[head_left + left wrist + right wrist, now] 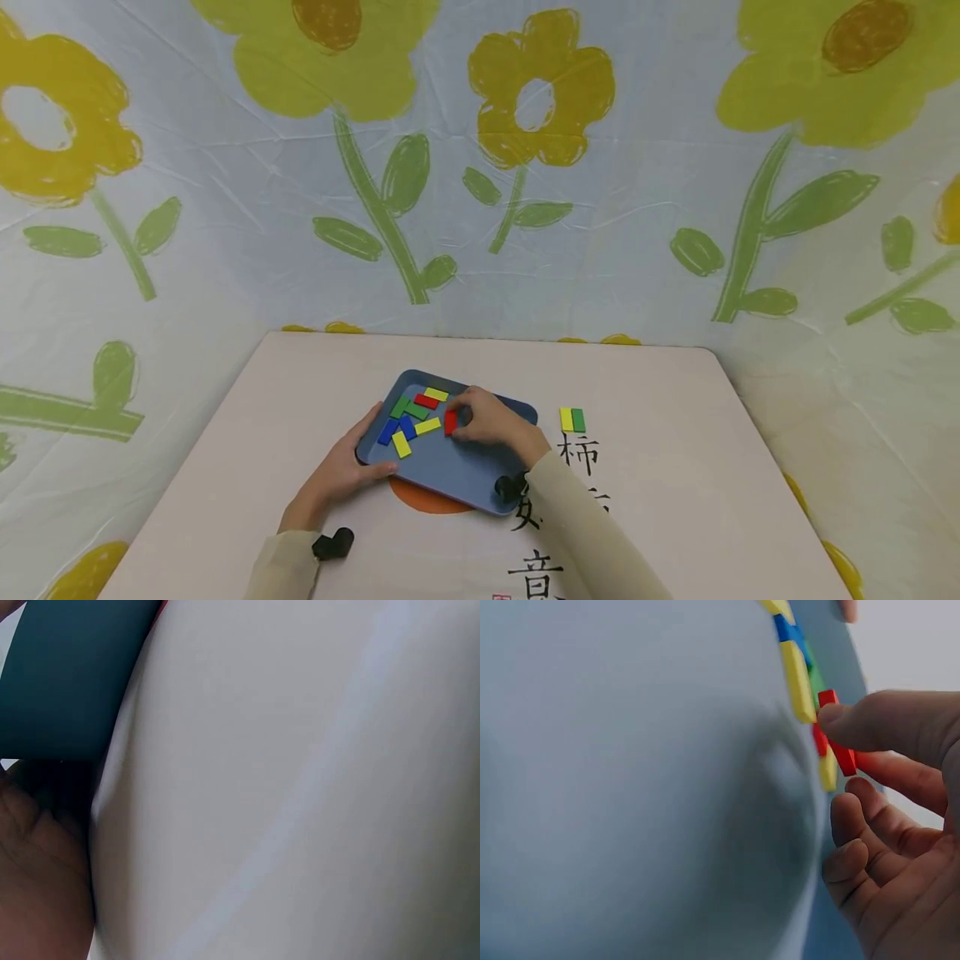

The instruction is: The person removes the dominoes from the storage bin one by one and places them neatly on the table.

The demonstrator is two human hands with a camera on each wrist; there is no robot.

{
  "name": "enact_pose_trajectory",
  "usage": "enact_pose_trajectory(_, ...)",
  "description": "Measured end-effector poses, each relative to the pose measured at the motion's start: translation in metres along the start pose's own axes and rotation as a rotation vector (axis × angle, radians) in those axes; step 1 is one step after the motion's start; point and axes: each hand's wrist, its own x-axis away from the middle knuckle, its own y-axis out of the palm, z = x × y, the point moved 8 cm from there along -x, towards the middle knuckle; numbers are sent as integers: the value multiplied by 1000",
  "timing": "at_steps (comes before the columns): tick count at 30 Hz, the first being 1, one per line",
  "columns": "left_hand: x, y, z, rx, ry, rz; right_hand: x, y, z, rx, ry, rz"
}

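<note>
While the blue tray [450, 475] lies beneath your pinch, your left hand [345, 471] grips its edge farther left. Your right hand [487, 417] pinches a red block [451, 423], thumb and forefinger narrowed to its span; yellow block [428, 426] just left. Looks like picking; next probably wants a steady lift.

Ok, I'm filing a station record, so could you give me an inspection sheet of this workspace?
Surface: pale table, printed with dark characters and an orange shape.
Job's things: blue-grey tray holding coloured blocks; on the table to its right, a yellow block and a green block side by side.
Clutter: nothing seen.
Grips: left hand holds the tray at its near-left corner; right hand pinches a red block over the tray.
Cables: nothing seen.
Surroundings: flower-printed sheet behind and on both sides.
</note>
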Motion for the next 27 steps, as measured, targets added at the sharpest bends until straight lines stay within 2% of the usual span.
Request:
enact_pose_trajectory(5, 2, 0, 1, 6, 1, 2, 12, -16, 0, -59, 18, 49)
enact_pose_trajectory(11, 1, 0, 1, -10, -4, 3, 28, -36, 8, -80, 39, 155)
enact_pose_trajectory(15, 1, 1, 0, -16, -8, 6, 38, -47, 16, -85, 50, 192)
enact_pose_trajectory(27, 0, 1, -2, -8, -26, 6, 81, -77, 61, -154, 124, 261)
